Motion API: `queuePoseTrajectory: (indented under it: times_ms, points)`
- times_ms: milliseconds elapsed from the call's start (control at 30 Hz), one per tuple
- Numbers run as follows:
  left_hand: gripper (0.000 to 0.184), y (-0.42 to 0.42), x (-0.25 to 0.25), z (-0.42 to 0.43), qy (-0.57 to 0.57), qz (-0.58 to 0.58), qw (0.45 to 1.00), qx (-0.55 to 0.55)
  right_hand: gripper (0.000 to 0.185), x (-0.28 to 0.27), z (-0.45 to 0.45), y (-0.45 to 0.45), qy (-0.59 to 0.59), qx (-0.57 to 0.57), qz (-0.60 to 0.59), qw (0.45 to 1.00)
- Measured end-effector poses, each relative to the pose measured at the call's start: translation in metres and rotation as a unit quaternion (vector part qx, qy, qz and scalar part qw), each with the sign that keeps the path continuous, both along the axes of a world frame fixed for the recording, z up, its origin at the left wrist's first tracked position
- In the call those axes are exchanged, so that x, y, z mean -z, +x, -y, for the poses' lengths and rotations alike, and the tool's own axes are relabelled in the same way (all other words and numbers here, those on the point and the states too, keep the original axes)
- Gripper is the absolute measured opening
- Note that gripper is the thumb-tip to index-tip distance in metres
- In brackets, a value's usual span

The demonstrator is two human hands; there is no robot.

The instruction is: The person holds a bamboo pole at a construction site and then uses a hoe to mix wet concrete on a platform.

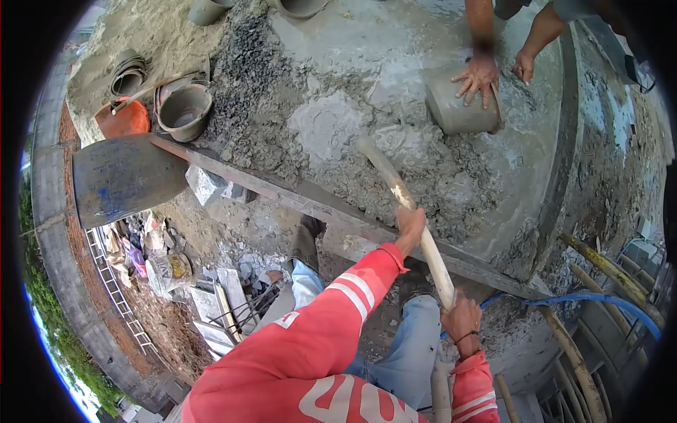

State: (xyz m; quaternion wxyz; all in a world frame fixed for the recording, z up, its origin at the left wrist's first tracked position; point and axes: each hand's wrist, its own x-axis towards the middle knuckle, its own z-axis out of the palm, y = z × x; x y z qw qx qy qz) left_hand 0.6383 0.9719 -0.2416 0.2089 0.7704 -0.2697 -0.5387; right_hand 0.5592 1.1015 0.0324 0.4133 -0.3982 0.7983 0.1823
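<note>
A pale wooden handle [436, 261] slants from near my legs up to the wet grey mortar [423, 169]. Whatever head it carries does not show. My left hand [410, 224] is closed round its middle, and my right hand [462, 317], with a dark band at the wrist, grips it lower down. Beyond the far end, a co-worker's hand [479, 79] presses on a mortar-coated bucket [458, 106] tipped on its side. That person's other hand [523, 67] hangs beside it.
A wooden board [275, 190] edges the mortar bed in front of me. At left are a large dark drum [127, 176], a grey bucket [185, 113], an orange container [123, 118] and stacked buckets [128, 74]. A blue hose [606, 299] and bamboo poles [575, 352] lie right; rubble [261, 271] lies below.
</note>
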Motion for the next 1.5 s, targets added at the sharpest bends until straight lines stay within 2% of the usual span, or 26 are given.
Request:
queuePoseTrajectory:
  times_ms: [67,100,167,267,300,367,400,433,500,567,667,700,733,767,800,900,1000,1033,1067,1133,1200,1233,1267,1300,1367,1500]
  points:
    - [0.044,-0.016,-0.058,-0.055,0.099,-0.127,0.987,0.0,0.048,-0.015,-0.064,-0.006,0.024,-0.019,-0.081,0.996]
    - [0.031,-0.017,-0.116,-0.058,0.167,-0.21,0.961,-0.072,0.049,-0.02,-0.094,-0.009,0.021,-0.005,-0.088,0.996]
    - [0.021,-0.022,-0.128,-0.107,0.172,-0.232,0.955,-0.071,0.05,-0.034,-0.15,0.001,0.03,0.001,-0.099,0.995]
    - [0.019,0.002,-0.187,-0.093,0.19,-0.281,0.935,-0.106,0.043,-0.031,-0.17,0.011,0.018,-0.029,-0.153,0.988]
    - [0.019,0.015,-0.198,-0.075,0.192,-0.277,0.935,-0.109,0.041,-0.016,-0.166,0.016,-0.061,-0.041,-0.156,0.985]
    - [0.012,0.046,-0.203,-0.007,0.046,-0.312,0.934,-0.165,0.038,0.025,-0.122,0.031,-0.176,-0.049,-0.134,0.974]
    - [0.015,0.064,-0.201,0.038,0.023,-0.341,0.92,-0.194,0.036,0.051,-0.074,0.041,-0.209,-0.047,-0.115,0.97]
    - [0.018,0.082,-0.2,0.089,-0.051,-0.323,0.927,-0.182,0.036,0.075,-0.019,0.053,-0.322,-0.082,-0.098,0.938]
    - [0.022,0.115,-0.203,0.195,-0.211,-0.267,0.926,-0.166,0.035,0.104,0.114,0.086,-0.359,-0.065,-0.056,0.929]
    - [0.019,0.139,-0.173,0.281,-0.284,-0.167,0.939,-0.102,0.041,0.136,0.22,0.111,-0.39,-0.061,-0.002,0.919]
    - [0.02,0.151,-0.065,0.381,-0.372,0.073,0.923,-0.061,0.045,0.208,0.311,0.132,-0.392,-0.036,0.039,0.918]
    - [0.023,0.151,-0.028,0.397,-0.366,0.138,0.919,-0.047,0.045,0.227,0.308,0.141,-0.394,-0.033,0.032,0.918]
    - [0.026,0.15,0.015,0.398,-0.32,0.169,0.932,-0.015,0.046,0.239,0.296,0.155,-0.328,0.018,0.058,0.943]
    - [0.03,0.147,0.047,0.393,-0.245,0.17,0.954,0.032,0.046,0.244,0.289,0.163,-0.263,0.067,0.084,0.959]
    - [0.034,0.145,0.065,0.382,-0.178,0.151,0.97,0.071,0.046,0.237,0.28,0.161,-0.259,0.068,0.083,0.96]
    - [0.036,0.163,0.031,0.335,-0.076,0.033,0.993,0.087,0.048,0.19,0.253,0.17,-0.193,0.085,0.074,0.975]
    - [0.041,0.167,-0.04,0.261,-0.203,0.062,0.975,0.07,0.048,0.189,0.184,0.19,-0.191,0.098,0.039,0.976]
    - [0.044,0.164,-0.064,0.259,-0.274,0.046,0.959,0.052,0.048,0.187,0.192,0.185,-0.194,0.096,0.035,0.976]
    - [0.044,0.161,-0.088,0.275,-0.277,0.046,0.959,0.051,0.047,0.187,0.203,0.181,-0.232,0.092,0.042,0.968]
    - [0.046,0.163,-0.121,0.3,-0.315,-0.054,0.948,0.002,0.044,0.207,0.228,0.178,-0.304,0.07,0.051,0.949]
    - [0.045,0.164,-0.093,0.346,-0.382,0.083,0.92,0.032,0.044,0.21,0.287,0.175,-0.349,0.069,0.065,0.932]
    - [0.045,0.163,-0.07,0.368,-0.399,0.15,0.903,0.05,0.044,0.233,0.292,0.177,-0.344,0.072,0.068,0.934]
    - [0.046,0.164,-0.036,0.378,-0.396,0.207,0.891,0.078,0.042,0.262,0.296,0.179,-0.338,0.094,0.123,0.928]
    - [0.046,0.163,-0.004,0.369,-0.398,0.205,0.891,0.079,0.04,0.278,0.295,0.178,-0.332,0.117,0.173,0.92]
    - [0.045,0.154,0.039,0.352,-0.142,0.26,0.935,0.194,0.038,0.271,0.266,0.201,-0.205,0.173,0.149,0.952]
    - [0.046,0.161,0.009,0.332,-0.071,0.235,0.939,0.239,0.049,0.21,0.259,0.214,-0.139,0.237,0.212,0.938]
